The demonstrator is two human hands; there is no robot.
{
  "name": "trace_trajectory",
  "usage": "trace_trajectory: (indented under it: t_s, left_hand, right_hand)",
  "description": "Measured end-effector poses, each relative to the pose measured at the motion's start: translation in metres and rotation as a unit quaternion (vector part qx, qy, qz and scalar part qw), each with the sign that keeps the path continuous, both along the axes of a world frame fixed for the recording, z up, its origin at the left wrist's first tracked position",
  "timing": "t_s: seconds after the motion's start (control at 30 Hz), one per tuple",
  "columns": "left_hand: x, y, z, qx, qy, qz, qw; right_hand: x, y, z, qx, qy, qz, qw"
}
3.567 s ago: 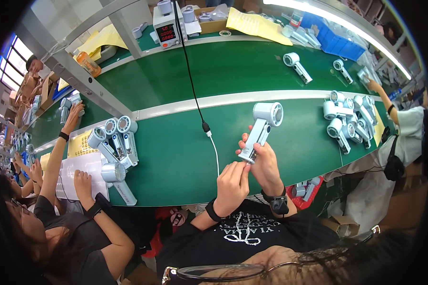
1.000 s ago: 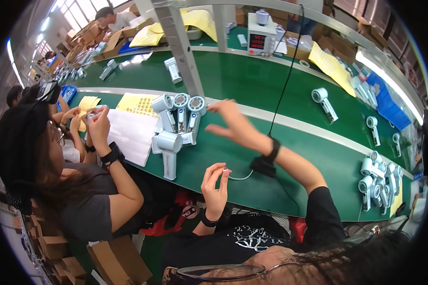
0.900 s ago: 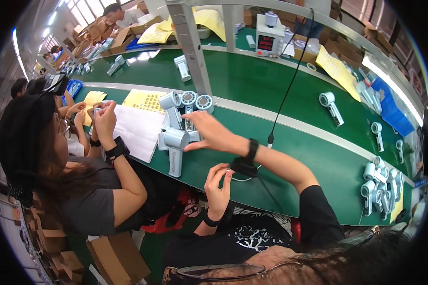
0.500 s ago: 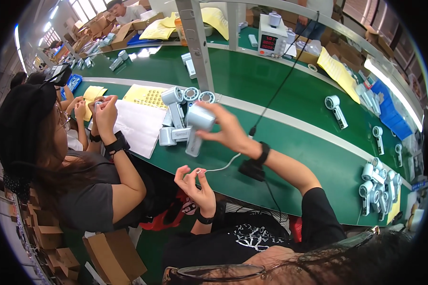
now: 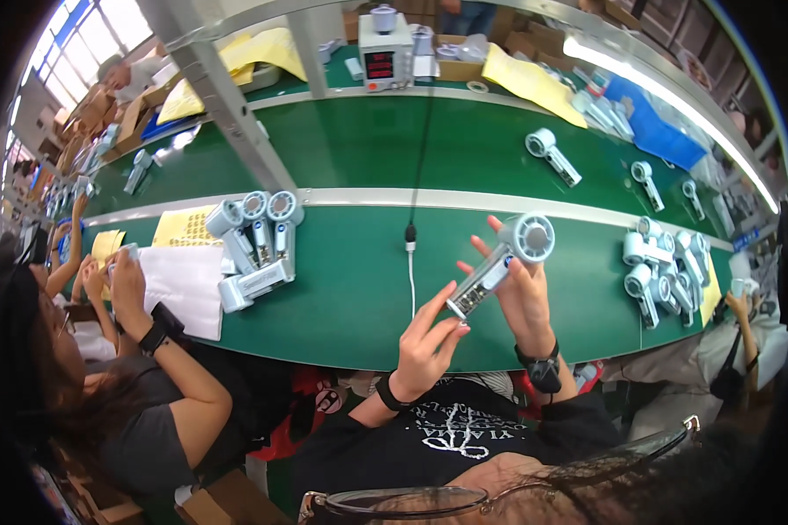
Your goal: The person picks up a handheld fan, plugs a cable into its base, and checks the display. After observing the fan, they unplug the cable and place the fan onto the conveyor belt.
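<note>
A pale blue handheld fan (image 5: 484, 284) is tilted in front of me, its round head up to the right. Its handle is uncovered along one side, baring a circuit board. My right hand (image 5: 527, 302) holds it from behind, thumb by the neck and several fingers stretched out. At the handle's lower end, the fingertips of my left hand (image 5: 425, 350) pinch the end of a white cable (image 5: 412, 284), mostly hidden by the fingers. That cable hangs from a black connector (image 5: 411, 234) on a dark cord.
More fans (image 5: 258, 241) are piled at left beside white paper (image 5: 179, 289); another heap (image 5: 665, 267) lies at right. A metal post (image 5: 236, 122) rises from the bench's divider. A display unit (image 5: 385, 52) stands at the back. A co-worker (image 5: 158, 385) sits close on my left.
My right hand has brought a fan from the left pile to in front of me. My left hand has risen to its lower end with the cable. The view has swung right.
</note>
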State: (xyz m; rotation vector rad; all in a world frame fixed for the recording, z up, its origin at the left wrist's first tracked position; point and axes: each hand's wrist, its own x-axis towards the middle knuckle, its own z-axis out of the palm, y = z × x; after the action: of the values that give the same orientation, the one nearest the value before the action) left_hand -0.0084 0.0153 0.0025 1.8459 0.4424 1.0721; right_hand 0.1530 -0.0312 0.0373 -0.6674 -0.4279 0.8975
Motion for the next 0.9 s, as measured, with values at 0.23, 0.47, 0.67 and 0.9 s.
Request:
trace_trajectory:
  t_s: [0.23,0.47,0.67,0.9]
  left_hand:
    - [0.022,-0.015,0.005,0.164,0.019,-0.015,0.986]
    - [0.016,-0.015,0.009,0.028,0.034,-0.017,0.999]
    - [0.024,-0.016,0.01,-0.037,0.074,-0.066,0.994]
    - [0.025,-0.016,0.007,-0.114,0.036,-0.076,0.99]
  right_hand:
    - [-0.006,-0.032,-0.02,0.0,0.008,-0.039,0.999]
    - [0.005,-0.037,-0.035,0.022,0.058,-0.072,0.995]
    - [0.003,-0.035,-0.038,0.023,0.039,-0.059,0.997]
    - [0.001,-0.031,-0.04,0.023,0.075,-0.043,0.996]
